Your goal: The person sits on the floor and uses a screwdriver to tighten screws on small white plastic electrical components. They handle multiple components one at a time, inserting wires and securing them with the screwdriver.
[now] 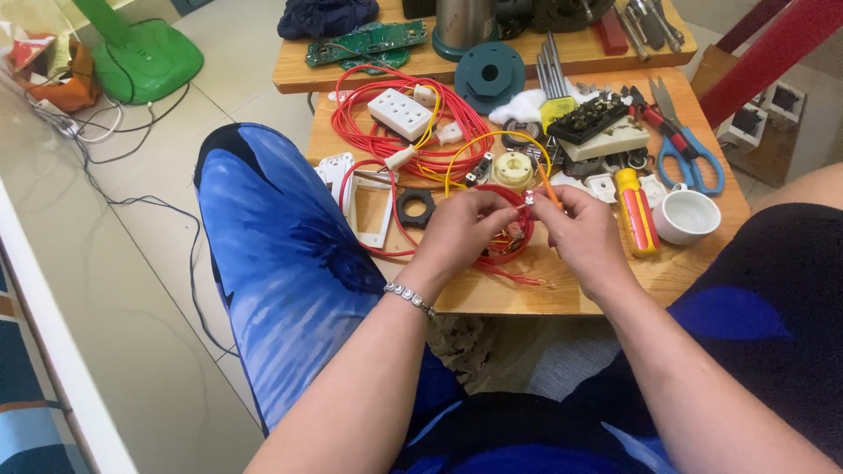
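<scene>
The left hand (461, 230) is closed in a pinch on a small part at the rim of a round red plastic piece (507, 235), which sits on the near half of a small wooden table (527, 294), just ahead of the person's knees. The right hand (587, 235) is also pinched shut, its fingertips gripping a thin orange-handled tool (548, 186) whose tip meets the same spot; the two hands almost touch. A silver beaded bracelet (409, 297) circles the left wrist. Thin red wire (386, 140) loops loosely around the work and over the table's left half, with a yellow wire (474, 149) arching behind the hands. Beside them lie a white multi-hole socket block (400, 113), a white rectangular frame (372, 211), a black ring (414, 208), a yellow screwdriver (634, 211), a white cup (687, 214) and blue-handled scissors (690, 156). The tabletop is smooth pale wood, crowded nearly to its edges, with only a bare strip along the near edge. A second wooden table (571, 54) behind carries a green circuit board (367, 40). The floor (149, 263) is pale tile, crossed by dark cables, with a green fan base (145, 54) at far left.
</scene>
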